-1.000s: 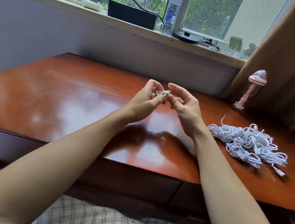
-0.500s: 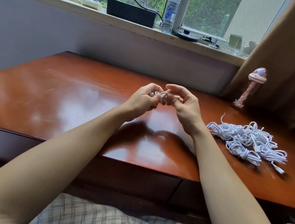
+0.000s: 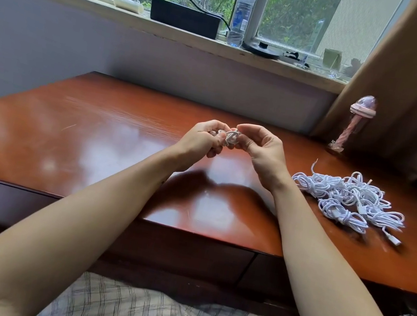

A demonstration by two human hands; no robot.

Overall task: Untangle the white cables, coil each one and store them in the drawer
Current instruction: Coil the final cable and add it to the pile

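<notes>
Left hand (image 3: 203, 140) and right hand (image 3: 264, 151) pinch one small coiled white cable (image 3: 229, 138) above the glossy reddish-brown wooden desk (image 3: 93, 143). Tangled pile of white cables (image 3: 347, 200) lies well apart, right. Clear plastic water bottle (image 3: 242, 13) stands on the windowsill.

The water bottle (image 3: 242, 10) on the sill carries a blue label, its print too small to read.

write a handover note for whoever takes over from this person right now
Left hand: fingers curled round a small white cable bundle, held above the desk.
Right hand: pinches the same bundle from the other side.
Pile of white cables: on the desk, right of the hands; some look loosely coiled, tangled together.
Drawer: shut; contents unseen.
Done: one cable nearly coiled.
To do: finish this coil, work through the pile, store everything.
</notes>
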